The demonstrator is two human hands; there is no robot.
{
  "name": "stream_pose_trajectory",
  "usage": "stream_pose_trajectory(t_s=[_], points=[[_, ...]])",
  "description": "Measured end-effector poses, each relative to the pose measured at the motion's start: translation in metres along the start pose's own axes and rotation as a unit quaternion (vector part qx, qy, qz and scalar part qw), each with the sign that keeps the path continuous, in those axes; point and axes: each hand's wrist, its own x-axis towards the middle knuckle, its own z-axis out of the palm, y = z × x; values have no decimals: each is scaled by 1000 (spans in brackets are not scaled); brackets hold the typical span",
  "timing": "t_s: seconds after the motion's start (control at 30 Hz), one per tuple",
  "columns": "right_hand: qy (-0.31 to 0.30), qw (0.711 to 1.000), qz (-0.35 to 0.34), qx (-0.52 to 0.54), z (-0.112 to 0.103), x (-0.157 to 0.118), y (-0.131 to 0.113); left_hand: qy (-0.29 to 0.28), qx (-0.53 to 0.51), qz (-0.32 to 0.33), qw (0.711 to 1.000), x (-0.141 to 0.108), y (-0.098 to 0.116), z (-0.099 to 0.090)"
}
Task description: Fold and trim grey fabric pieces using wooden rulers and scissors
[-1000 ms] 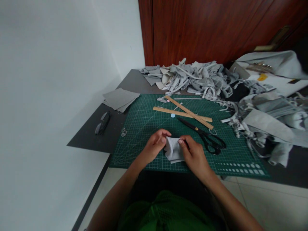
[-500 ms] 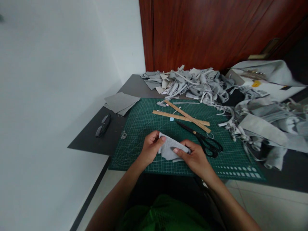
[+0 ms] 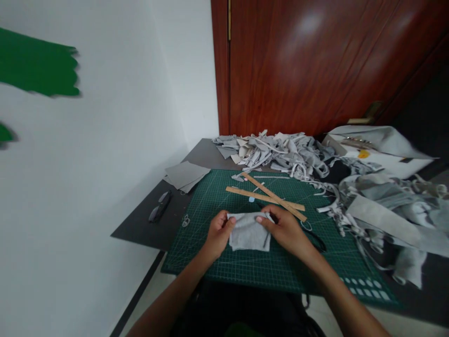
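Observation:
A small piece of grey cloth (image 3: 249, 234) hangs between my hands, above the green cutting mat (image 3: 210, 196). My left hand (image 3: 220, 233) pinches its upper left corner. At the upper right edge, my right hand (image 3: 280, 227) grips it between thumb and fingers. Beyond the cloth, two wooden rulers (image 3: 270, 191) lie crossed on the mat. Black scissors (image 3: 317, 241) are mostly hidden behind my right hand, with part of a handle showing. A small pale blue piece (image 3: 251, 199) rests beside the lower ruler.
Grey scraps (image 3: 266, 150) are heaped at the back, and more cloth (image 3: 389, 215) lies at the right by a white box (image 3: 379, 161). On the left are flat grey pieces (image 3: 187, 175) and glasses (image 3: 160, 206). A small clip-like item (image 3: 185, 221) sits at the mat's left edge.
The view has tilted up. The cloth, slanted and bunched before, is now held level with its lower part hanging down. My right hand has shifted and covers more of the scissors.

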Motion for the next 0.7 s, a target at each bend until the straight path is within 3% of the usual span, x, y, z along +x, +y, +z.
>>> stream_pose_trajectory(t_s=[0.13,0.4,0.57,0.7], points=[[-37,994,17,100,-8,43,22,22,14,15,1000,23,5,1],[44,969,55,235,-26,67,80,8,-22,7,1000,98,-2,27],[113,954,53,272,-33,76,89,-40,-82,-51,994,134,-12,44],[87,918,71,380,-33,76,89,-64,-126,-102,985,138,-19,36]])
